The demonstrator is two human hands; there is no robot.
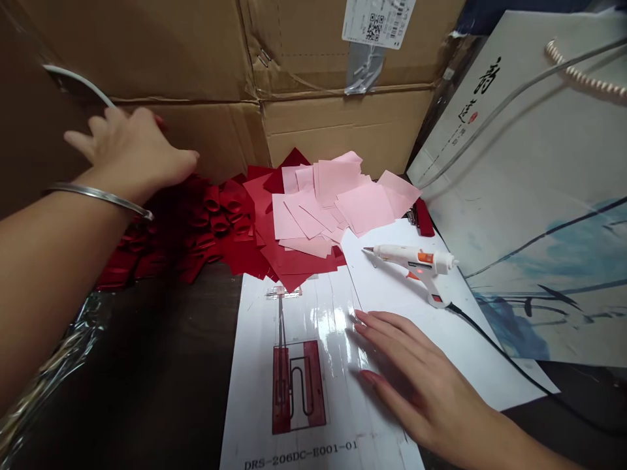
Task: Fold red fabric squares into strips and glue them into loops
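Note:
My left hand, with a silver bangle at the wrist, reaches over a pile of rolled and folded dark red pieces. Its thumb and little finger are spread apart; the tips of the middle fingers are partly hidden, and I see nothing held. My right hand is open, palm down, fingertips by the glossy printed sheet. Flat red squares and pink squares lie heaped above this sheet. A white and orange glue gun rests on white paper, its nozzle pointing left.
A cardboard box wall closes off the back. At the right stands a large printed paper bag. The glue gun's black cord runs to the lower right. Clear plastic wrapping lies at the left on the dark table.

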